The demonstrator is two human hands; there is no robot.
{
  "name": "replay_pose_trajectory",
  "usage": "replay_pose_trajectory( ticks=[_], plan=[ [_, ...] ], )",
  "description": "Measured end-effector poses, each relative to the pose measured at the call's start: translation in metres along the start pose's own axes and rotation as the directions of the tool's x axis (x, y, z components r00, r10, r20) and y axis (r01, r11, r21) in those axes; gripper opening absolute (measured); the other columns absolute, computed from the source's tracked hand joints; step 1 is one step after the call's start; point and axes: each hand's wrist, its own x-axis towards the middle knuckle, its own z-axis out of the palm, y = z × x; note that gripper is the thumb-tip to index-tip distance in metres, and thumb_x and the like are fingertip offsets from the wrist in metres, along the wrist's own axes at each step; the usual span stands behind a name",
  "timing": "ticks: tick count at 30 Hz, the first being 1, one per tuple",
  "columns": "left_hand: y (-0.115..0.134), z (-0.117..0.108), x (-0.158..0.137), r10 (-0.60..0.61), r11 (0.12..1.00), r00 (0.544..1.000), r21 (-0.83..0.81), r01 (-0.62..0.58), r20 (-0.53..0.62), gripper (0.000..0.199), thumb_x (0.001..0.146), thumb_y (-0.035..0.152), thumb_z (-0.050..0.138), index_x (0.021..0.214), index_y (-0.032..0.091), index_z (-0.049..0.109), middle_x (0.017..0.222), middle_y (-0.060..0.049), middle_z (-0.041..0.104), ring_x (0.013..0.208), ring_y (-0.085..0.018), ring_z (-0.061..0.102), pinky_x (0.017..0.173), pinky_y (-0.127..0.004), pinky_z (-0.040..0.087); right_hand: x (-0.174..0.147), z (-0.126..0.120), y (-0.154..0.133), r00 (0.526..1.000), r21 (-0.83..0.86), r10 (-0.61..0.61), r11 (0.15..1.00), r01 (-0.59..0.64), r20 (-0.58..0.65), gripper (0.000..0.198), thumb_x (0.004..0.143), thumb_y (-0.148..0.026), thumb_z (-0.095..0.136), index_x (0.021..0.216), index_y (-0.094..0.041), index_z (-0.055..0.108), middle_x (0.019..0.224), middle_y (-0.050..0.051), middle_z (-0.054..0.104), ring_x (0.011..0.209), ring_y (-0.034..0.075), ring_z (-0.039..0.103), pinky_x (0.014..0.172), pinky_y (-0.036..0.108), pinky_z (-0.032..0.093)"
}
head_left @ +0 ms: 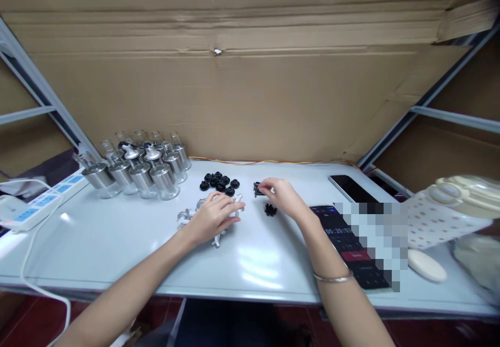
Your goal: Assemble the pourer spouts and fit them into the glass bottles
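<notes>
A cardboard wall [242,107] spans the room behind the glossy pale surface [269,256], framed at both sides by grey metal bars [455,118], with red floor tiles [166,310] below. A dotted bag [441,217] lies near the right edge. About ten glass bottles [142,180] with metal sleeves stand upright in the far left corner, their necks overlapping; two wear silver tops. A power strip [49,201] runs along the left edge. Two phones lie toward the right edge: a larger one showing a timer [353,248] and a slimmer one [351,188] behind it, nearer the far right corner. The left hand [214,217], fingers slightly parted and thumb held away from them, covers a cluster of silver spouted tops [183,217], at least four showing, mid-surface; whether it grips one I cannot tell. One top juts from beneath the palm, its long axis roughly toward the front edge. The right hand [279,193] has thumb and forefinger pinched together on a small black part [257,190], right of the surface's middle; it is probably upright, though too small to be sure. Some eight black stoppers [219,181] sit toward the back edge, and one toothed black piece [270,210] lies just below the right hand.
</notes>
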Motion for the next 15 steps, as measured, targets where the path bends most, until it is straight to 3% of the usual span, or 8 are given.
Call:
replay_pose_trajectory(
  ticks=[7,15],
  plan=[
    [0.003,-0.002,0.001,0.032,0.999,0.998,-0.014,-0.033,-0.057,0.023,0.092,0.026,0.048,0.112,0.015,0.053,0.089,-0.006,0.063,0.085,-0.016,0.056,0.084,-0.033,0.041,-0.004,-0.011,0.026,0.976,-0.062,0.176,0.984,-0.169,0.127,0.013,0.076,-0.02,0.059,0.069,-0.015,0.07,0.065,0.005,0.068,0.062,0.017,0.06,0.058,0.024,0.04],
    [0.003,-0.001,0.001,0.036,0.999,0.999,-0.032,-0.037,-0.033,0.023,0.092,0.026,0.049,0.112,0.016,0.054,0.088,-0.005,0.062,0.084,-0.016,0.056,0.08,-0.031,0.043,-0.003,-0.002,0.022,0.954,-0.124,0.216,0.973,-0.193,0.207,0.015,0.076,-0.028,0.062,0.071,-0.017,0.071,0.068,0.004,0.07,0.063,0.016,0.061,0.06,0.023,0.04]
  ],
)
